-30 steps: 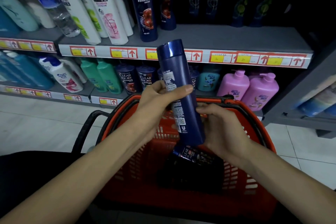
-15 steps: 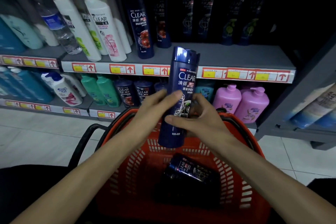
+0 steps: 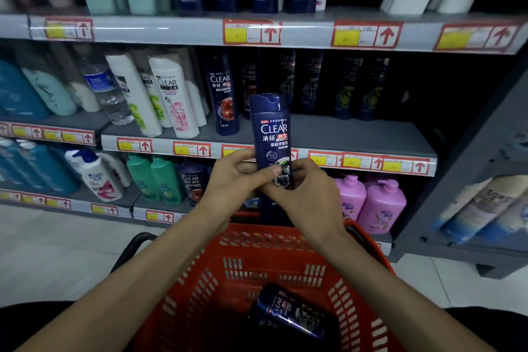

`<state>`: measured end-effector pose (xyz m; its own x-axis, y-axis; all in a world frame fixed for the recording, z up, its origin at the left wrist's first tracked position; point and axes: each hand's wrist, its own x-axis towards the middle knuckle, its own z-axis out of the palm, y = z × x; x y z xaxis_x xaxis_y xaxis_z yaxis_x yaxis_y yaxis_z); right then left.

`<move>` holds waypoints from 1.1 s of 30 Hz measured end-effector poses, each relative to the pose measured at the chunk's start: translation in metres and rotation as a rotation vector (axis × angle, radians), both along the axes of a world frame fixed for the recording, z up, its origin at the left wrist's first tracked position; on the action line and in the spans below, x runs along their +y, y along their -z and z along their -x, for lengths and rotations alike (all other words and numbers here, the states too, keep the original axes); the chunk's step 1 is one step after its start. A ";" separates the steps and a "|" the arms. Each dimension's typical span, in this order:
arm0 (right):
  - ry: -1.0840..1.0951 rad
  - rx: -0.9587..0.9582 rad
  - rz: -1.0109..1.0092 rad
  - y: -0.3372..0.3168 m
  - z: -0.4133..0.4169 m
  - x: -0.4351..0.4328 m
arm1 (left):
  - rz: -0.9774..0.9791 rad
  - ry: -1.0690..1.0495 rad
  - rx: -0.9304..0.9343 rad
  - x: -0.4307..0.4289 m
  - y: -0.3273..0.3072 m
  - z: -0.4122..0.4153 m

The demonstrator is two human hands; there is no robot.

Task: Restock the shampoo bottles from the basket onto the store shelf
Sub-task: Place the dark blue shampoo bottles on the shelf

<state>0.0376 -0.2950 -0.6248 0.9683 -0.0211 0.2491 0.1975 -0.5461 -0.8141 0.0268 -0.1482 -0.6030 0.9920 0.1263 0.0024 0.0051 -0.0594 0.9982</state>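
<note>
I hold a dark blue CLEAR shampoo bottle [image 3: 271, 128] upright, label facing me, above the red basket [image 3: 274, 271]. My left hand [image 3: 231, 180] grips its lower left side and my right hand [image 3: 308, 197] wraps its lower right side. The bottle's cap is level with the middle grey shelf [image 3: 343, 134], where dark CLEAR bottles [image 3: 224, 94] stand in a row at the back. Another dark blue CLEAR bottle [image 3: 288, 314] lies on its side in the bottom of the basket.
White CLEAR bottles [image 3: 171, 97] and a water bottle [image 3: 107, 91] stand at the left of the middle shelf. Pink pump bottles [image 3: 380, 203] and green bottles [image 3: 155, 177] fill the shelf below. The upper shelf [image 3: 177, 31] carries more bottles. A second shelf unit [image 3: 485, 168] stands at the right.
The bottle has been turned from back label to front label and lifted higher toward the middle shelf. The view has tilted upward, so the upper shelf now shows.
</note>
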 end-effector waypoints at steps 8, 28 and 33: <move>0.116 -0.028 0.024 -0.037 -0.068 0.004 | -0.025 -0.004 -0.079 -0.014 -0.022 -0.073; 0.174 0.021 -0.233 -0.006 -0.243 0.030 | -0.063 0.101 -0.032 -0.013 0.016 -0.212; 0.183 0.024 -0.127 0.006 -0.254 0.035 | -0.046 0.045 -0.022 -0.016 0.031 -0.228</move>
<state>0.2914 -0.2599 -0.6306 0.9511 -0.2268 0.2099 0.0842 -0.4635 -0.8821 0.2547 -0.1639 -0.6338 0.9963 0.0810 0.0289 -0.0203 -0.1044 0.9943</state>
